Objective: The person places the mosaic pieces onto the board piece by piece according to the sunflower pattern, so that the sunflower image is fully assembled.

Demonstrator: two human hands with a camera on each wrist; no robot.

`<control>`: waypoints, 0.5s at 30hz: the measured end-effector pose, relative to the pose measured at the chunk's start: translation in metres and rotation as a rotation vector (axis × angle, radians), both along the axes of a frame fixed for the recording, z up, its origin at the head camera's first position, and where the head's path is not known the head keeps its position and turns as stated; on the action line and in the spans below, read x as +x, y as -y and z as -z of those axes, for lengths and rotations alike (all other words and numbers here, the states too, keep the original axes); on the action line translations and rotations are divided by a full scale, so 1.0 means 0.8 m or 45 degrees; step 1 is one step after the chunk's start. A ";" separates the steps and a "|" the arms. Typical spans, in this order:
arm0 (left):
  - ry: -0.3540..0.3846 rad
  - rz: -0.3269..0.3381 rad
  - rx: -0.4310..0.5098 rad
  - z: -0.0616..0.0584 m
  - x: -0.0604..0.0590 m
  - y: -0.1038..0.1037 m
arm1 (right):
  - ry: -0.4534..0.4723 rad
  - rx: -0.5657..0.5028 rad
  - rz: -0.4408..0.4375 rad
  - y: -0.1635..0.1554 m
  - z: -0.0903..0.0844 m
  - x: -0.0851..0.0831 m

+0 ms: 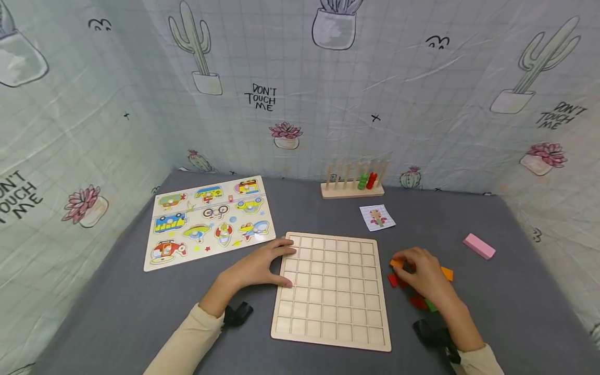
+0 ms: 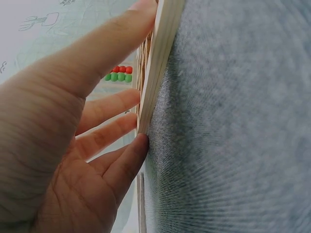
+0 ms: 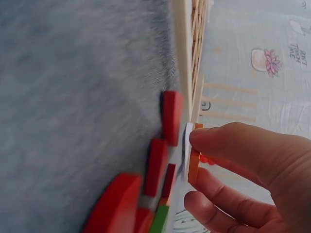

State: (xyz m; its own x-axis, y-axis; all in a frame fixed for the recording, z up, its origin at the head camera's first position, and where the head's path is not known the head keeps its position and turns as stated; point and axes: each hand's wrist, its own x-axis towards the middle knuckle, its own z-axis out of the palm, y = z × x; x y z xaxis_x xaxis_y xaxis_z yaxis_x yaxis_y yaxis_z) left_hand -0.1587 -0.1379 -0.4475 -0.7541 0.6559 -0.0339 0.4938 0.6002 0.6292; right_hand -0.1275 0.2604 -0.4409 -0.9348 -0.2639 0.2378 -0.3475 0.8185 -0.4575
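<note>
A light wooden grid board [image 1: 330,286] with raised ribs lies in the middle of the table. My left hand [image 1: 260,263] rests on its left edge, thumb and fingers spread apart; the left wrist view shows the thumb [image 2: 114,48] and fingertips against the board's side. To the right of the board, my right hand [image 1: 424,273] pinches a small orange block [image 3: 194,162] between thumb and fingers. Red blocks [image 3: 171,116], a green block [image 3: 159,219] and another orange block [image 1: 447,273] lie loose under and around that hand, which partly hides them in the head view.
A vehicle puzzle board [image 1: 192,255] lies at the left. Toward the back stands a peg rack [image 1: 352,191] with green and red beads. In front of it lies a picture card [image 1: 370,223]. A pink block [image 1: 479,246] is at the far right. Printed cloth walls [image 1: 328,88] surround the grey table.
</note>
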 end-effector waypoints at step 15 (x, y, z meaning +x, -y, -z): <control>0.051 -0.011 0.001 0.004 -0.001 0.001 | 0.077 -0.081 -0.128 0.037 -0.013 -0.015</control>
